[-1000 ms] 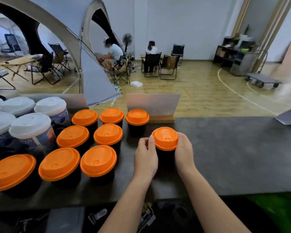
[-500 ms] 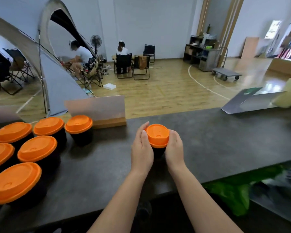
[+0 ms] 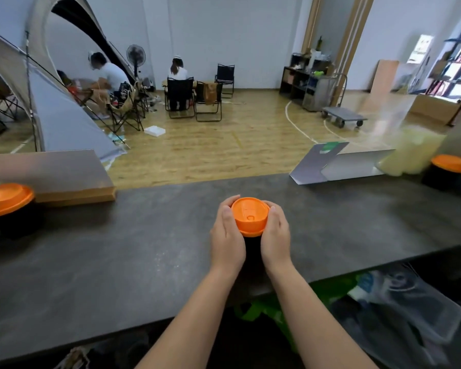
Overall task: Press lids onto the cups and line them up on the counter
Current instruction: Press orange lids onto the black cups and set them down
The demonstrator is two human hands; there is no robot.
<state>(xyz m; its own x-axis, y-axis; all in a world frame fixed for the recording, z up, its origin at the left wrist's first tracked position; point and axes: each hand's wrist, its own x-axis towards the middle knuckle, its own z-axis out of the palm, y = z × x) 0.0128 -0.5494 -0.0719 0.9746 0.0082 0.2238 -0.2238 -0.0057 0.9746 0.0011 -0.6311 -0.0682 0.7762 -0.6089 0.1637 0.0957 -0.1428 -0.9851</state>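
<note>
A black cup with an orange lid (image 3: 249, 217) sits between my two hands over the dark counter (image 3: 149, 235). My left hand (image 3: 226, 239) wraps its left side and my right hand (image 3: 276, 235) wraps its right side, fingers curled round the lid's rim. Most of the cup's black body is hidden by my hands. One lidded black cup (image 3: 7, 206) stands at the far left edge of view. Another lidded black cup (image 3: 449, 170) stands at the far right.
A wood-based sign holder (image 3: 56, 177) stands at the counter's back left. A folded grey card stand (image 3: 328, 166) and a blurred pale yellow object (image 3: 410, 153) are at the back right. Bags lie below the counter's front edge.
My hands have carried the lidded cup rightward along the counter. The group of lidded cups has slid out of view to the left, and a cup at the far right has come into view.
</note>
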